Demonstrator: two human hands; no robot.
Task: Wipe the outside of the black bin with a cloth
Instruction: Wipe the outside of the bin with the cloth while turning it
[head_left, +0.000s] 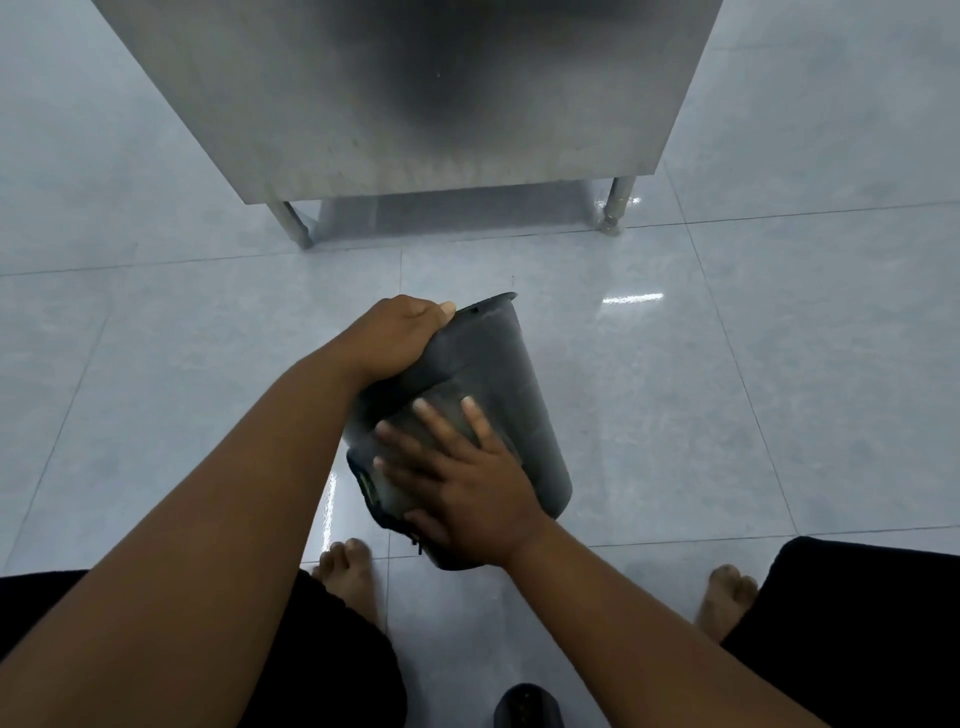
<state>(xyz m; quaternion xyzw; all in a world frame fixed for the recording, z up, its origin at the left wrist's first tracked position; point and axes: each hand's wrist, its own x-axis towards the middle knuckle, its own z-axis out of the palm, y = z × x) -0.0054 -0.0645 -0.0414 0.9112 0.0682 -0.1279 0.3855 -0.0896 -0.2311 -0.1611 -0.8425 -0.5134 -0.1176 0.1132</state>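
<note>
- Head view, looking down: a person sits over a pale tiled floor (675, 415), bare arms reaching forward, both bare feet on the tiles.
- Black bin (498, 384): held above the floor near the middle of the view, tilted, rim pointing away from the person, base towards them. Whether any part touches the tiles cannot be told.
- Left hand (400, 338): closed over the bin's rim on the left side, thumb on the outer edge, fingers curled out of sight, apparently inside the rim. It carries the bin.
- Right hand (462, 483): laid flat with fingers spread wide, pressing a cloth (415, 421) against the bin's outer wall near the base. The hand is not clenched; it pins the cloth by palm and fingers.
- Cloth: dark grey, close in tone to the bin, so its outline is hard to trace. It wraps the lower left of the wall, and a darker hem shows below the fingers.
- Steel cabinet (415, 93): stands on short legs at the far side of the floor, well apart from the bin.
- Dark rounded object (527, 706): at the bottom edge of the view between the knees; its kind cannot be told.
- Black clothing covers both thighs at the lower corners.
</note>
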